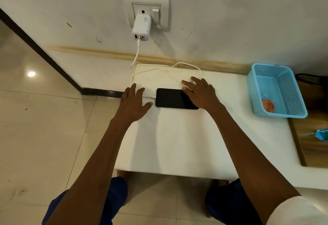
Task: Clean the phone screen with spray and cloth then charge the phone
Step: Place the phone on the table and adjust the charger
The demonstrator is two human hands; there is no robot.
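Observation:
A black phone [170, 98] lies flat, screen up and dark, on the white table [177, 145]. A white cable [177, 65] runs from the white charger [141, 27] in the wall socket [147, 11], loops over the table's back edge, and its plug [149, 97] meets the phone's left end. My left hand [133, 103] hovers or rests just left of the phone beside the plug, fingers spread and straight. My right hand [198, 91] lies over the phone's right end with fingers extended. An orange cloth [268, 105] sits in the blue basket [284, 89].
The blue basket stands at the table's right side near the wall. A blue object [322, 134], partly cut off, lies on a lower wooden surface [305, 136] at far right. Tiled floor lies left of the table; my knees are below its front edge.

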